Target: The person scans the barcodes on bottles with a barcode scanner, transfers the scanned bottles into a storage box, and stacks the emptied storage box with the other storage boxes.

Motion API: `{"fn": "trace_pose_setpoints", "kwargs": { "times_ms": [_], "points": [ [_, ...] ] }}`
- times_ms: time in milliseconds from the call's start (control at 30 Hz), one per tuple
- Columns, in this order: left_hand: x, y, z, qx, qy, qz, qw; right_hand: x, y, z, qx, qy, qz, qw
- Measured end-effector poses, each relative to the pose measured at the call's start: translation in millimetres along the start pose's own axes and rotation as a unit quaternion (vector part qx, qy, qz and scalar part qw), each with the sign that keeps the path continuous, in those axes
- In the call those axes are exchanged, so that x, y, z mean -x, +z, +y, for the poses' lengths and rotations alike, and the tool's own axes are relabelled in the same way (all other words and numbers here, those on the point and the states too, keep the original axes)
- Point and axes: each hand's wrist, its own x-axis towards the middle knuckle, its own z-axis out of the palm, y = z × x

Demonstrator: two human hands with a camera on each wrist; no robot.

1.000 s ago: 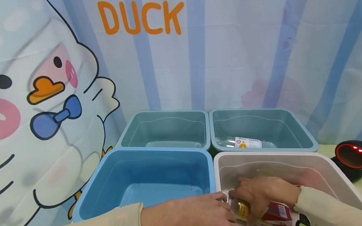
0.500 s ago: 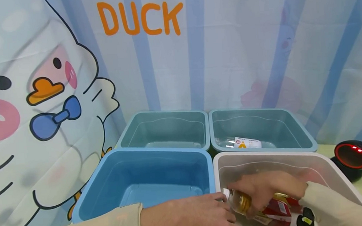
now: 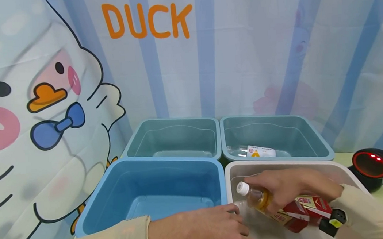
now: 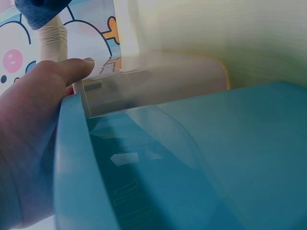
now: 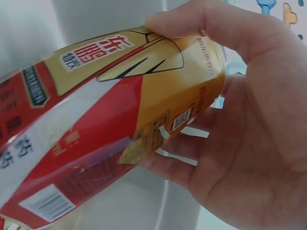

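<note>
In the head view my right hand [image 3: 287,186] grips a plastic bottle [image 3: 259,199] with a white cap, amber drink and a red-and-gold label. The bottle lies tilted over the pale bin [image 3: 232,190], cap toward the left. The right wrist view shows the thumb on the top of the label [image 5: 120,91] and the fingers curled behind it. My left hand [image 3: 204,224] rests at the rim of the blue bin [image 3: 149,177], near the pale bin, and holds no loose item. In the left wrist view its thumb reaches past the blue rim [image 4: 76,158]; its other fingers are hidden.
Behind stand two green-blue bins, the left one [image 3: 175,120] and the right one [image 3: 225,135]; the right holds a clear bottle with a white label [image 3: 260,151]. A black scanner-like device [image 3: 373,163] with red lights stands at the right, its cable trailing. A duck-print curtain [image 3: 236,51] hangs behind.
My right hand has lifted the bottle upward within the pale bin, bringing its white cap and label into fuller view. The left hand has stayed in place.
</note>
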Motion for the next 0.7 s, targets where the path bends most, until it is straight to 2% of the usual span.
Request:
{"fn": "trace_pose_setpoints", "kwargs": {
  "times_ms": [267,500,700],
  "points": [
    [-0.6,0.1,-0.1,-0.008,0.004,0.0,1.0,13.3,-12.4,0.2,-0.039,-0.062,0.023,0.997],
    [-1.1,1.7,-0.6,-0.011,0.001,-0.001,0.9999,23.9,-21.7,0.6,-0.065,-0.088,0.027,0.9936],
    [-1.3,2.0,-0.3,-0.009,0.001,-0.003,1.0,33.8,-24.9,-2.9,-0.066,-0.102,0.055,0.991]
  ]
}}
